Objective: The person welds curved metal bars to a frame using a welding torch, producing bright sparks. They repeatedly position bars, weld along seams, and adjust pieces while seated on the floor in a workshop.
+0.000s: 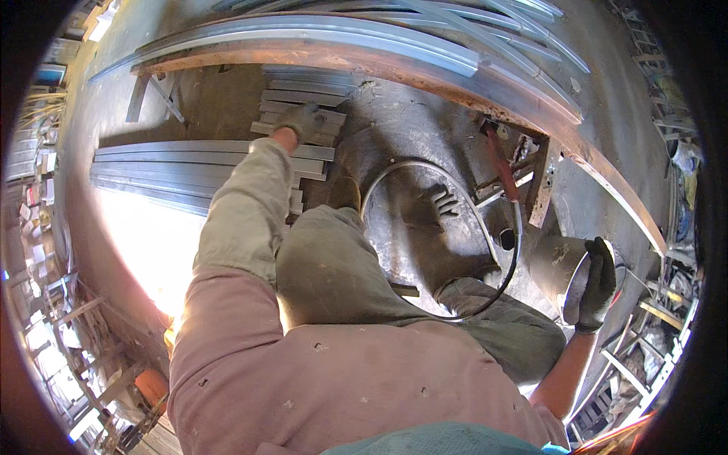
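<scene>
My left hand, in a pale grey work glove, reaches forward to the ends of several short metal bars laid side by side on the floor. It is over or touching these bars; its fingers are too blurred to show whether they grip one. My right hand, in a dark glove, is raised at the right with its fingers stretched out and nothing visible in it. Beside that hand is a grey bucket-like cylinder, tilted with its pale rim toward me.
Longer metal bars lie at the left. Ahead, a rusty steel beam on legs carries long metal channels. A red-handled tool trails a looping cable across my legs. A dark glove lies on the floor.
</scene>
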A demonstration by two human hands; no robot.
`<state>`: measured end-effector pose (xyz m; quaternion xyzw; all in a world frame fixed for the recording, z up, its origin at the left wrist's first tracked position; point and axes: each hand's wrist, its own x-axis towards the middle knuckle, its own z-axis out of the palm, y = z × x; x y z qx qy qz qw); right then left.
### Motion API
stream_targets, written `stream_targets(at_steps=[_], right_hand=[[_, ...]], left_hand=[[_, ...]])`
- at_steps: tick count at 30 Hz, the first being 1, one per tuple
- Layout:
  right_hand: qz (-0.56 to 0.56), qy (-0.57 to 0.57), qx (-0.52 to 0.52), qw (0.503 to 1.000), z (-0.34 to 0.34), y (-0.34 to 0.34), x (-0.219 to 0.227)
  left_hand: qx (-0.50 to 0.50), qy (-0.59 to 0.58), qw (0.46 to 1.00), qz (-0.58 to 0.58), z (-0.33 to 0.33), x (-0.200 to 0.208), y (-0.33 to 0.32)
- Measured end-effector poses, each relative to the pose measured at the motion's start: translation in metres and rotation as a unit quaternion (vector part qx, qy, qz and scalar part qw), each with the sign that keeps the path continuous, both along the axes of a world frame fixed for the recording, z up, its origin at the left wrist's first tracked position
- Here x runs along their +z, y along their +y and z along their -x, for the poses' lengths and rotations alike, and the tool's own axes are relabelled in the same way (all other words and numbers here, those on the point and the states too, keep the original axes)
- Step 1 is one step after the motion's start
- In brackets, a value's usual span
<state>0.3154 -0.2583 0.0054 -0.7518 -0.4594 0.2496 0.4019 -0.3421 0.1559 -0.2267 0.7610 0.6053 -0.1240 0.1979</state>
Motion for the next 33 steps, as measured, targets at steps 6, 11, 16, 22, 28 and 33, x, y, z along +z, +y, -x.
stream_targets(at_steps=[6,11,16,22,28,33], right_hand=[[0.007,-0.091,0.015,0.996,0.033,0.031,0.010],[0.030,-0.096,0.022,0.995,0.052,0.055,0.004],[0.028,-0.111,0.017,0.993,0.054,0.066,-0.001],[0.029,-0.170,0.024,0.985,0.062,0.069,0.016],[0.038,-0.059,0.069,0.995,0.075,0.057,0.032],[0.038,0.019,0.148,0.988,0.095,0.043,0.032]], left_hand=[[-0.090,0.017,0.995,-0.048,-0.045,-0.114,-0.001],[-0.176,0.223,0.958,0.042,-0.078,-0.201,0.034],[-0.194,0.326,0.925,0.022,-0.094,-0.189,0.038],[-0.203,0.104,0.967,-0.116,-0.050,-0.082,0.029],[-0.207,0.033,0.952,-0.223,0.007,0.095,0.005],[-0.118,-0.433,0.879,-0.161,0.016,0.219,-0.062]])
